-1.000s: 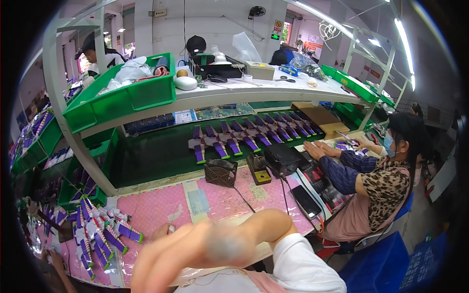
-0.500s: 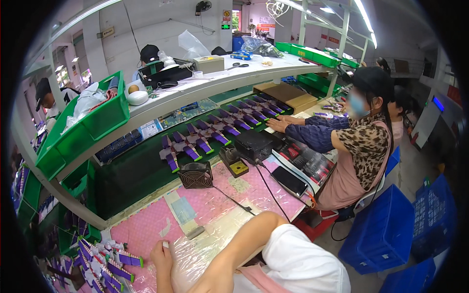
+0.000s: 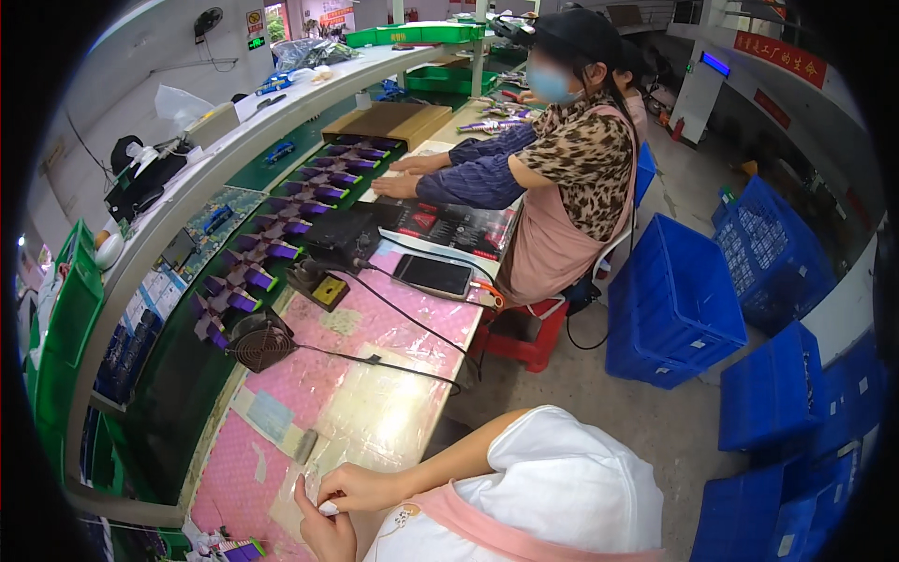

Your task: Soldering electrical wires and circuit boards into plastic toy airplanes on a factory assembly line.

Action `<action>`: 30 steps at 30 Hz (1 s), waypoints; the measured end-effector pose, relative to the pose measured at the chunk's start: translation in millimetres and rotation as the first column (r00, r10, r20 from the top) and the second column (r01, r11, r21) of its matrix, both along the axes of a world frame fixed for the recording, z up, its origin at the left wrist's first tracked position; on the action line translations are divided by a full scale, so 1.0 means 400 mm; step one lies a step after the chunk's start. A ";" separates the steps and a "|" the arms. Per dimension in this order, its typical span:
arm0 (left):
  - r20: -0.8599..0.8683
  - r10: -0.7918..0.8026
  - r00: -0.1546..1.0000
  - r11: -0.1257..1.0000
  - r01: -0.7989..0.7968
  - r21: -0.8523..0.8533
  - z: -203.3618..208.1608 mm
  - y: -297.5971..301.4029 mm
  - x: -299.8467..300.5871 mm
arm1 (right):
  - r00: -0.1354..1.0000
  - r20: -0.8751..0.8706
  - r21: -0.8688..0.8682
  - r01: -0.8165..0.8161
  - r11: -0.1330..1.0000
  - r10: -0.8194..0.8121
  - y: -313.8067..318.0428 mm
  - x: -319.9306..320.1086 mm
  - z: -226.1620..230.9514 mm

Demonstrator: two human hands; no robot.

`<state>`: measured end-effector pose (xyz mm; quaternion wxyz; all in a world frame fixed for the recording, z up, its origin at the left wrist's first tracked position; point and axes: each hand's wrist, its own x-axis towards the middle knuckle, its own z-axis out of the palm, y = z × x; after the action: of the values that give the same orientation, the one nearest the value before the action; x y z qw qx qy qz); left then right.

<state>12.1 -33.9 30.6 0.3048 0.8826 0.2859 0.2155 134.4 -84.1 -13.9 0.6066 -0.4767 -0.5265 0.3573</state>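
Low in the view, my two hands meet over the near end of the pink worktop (image 3: 229, 478). My right hand (image 3: 361, 487) is bent in a pinch at a small white piece (image 3: 328, 509), which looks like a wrap around a left fingertip. My left hand (image 3: 326, 532) is just below, with one finger stretched upward and the others partly hidden. Close beyond the hands lies a short grey roll (image 3: 305, 446). Purple and white toy parts with green tips (image 3: 242, 551) are heaped at the lower left, partly cut off by the view's rim.
A black fan (image 3: 261, 342), a yellow soldering-iron stand (image 3: 328, 292) and a phone (image 3: 433, 276) stand along the bench. Purple parts (image 3: 251, 272) line the green conveyor (image 3: 169, 431). A masked co-worker (image 3: 571, 159) sits beyond, hands at the belt. Blue crates (image 3: 674, 300) stand on the right.
The view has swung to the right. My right hand has come into sight and met my left at the white piece. The heap of toy parts has mostly left the view.
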 end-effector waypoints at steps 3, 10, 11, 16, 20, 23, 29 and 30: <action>-0.287 -0.001 0.958 0.998 -0.016 -0.057 0.035 -0.021 -0.055 | 0.983 -0.107 -0.075 -0.159 0.984 0.151 -0.002 -0.018 -0.020; -0.363 0.017 0.932 0.983 -0.082 -0.165 -0.069 -0.068 -0.251 | 0.883 -0.004 -0.037 -0.470 0.882 0.470 0.053 -0.073 0.010; -0.359 0.042 0.932 0.975 -0.117 -0.190 -0.074 -0.080 -0.256 | 0.872 0.070 0.007 -0.486 0.874 0.485 0.094 -0.072 0.009; -0.216 0.206 0.954 0.930 -0.260 -0.259 -0.085 -0.101 -0.255 | 0.941 -0.190 -0.220 -0.320 0.922 0.281 0.306 -0.063 0.048; -0.059 0.315 0.947 0.896 -0.317 -0.310 -0.095 -0.090 -0.237 | 0.886 -0.218 -0.584 -0.455 0.673 0.409 0.398 -0.168 -0.032; 0.054 0.379 0.924 0.868 -0.334 -0.367 -0.093 -0.090 -0.212 | 0.822 -0.477 -0.716 -0.568 0.406 0.311 0.541 -0.280 -0.189; 0.215 0.616 0.758 0.750 -0.479 -0.457 -0.097 -0.085 -0.228 | 0.862 -0.329 -0.595 -0.506 0.624 0.386 0.548 -0.427 -0.098; 0.240 0.632 0.737 0.740 -0.483 -0.468 -0.103 -0.086 -0.229 | 0.877 -0.247 -0.558 -0.476 0.679 0.412 0.542 -0.424 -0.101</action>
<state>-79.6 -68.3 -10.7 0.4369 0.6172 0.5121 0.4074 -35.3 132.6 -54.2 0.3430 -0.4834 -0.4533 0.6658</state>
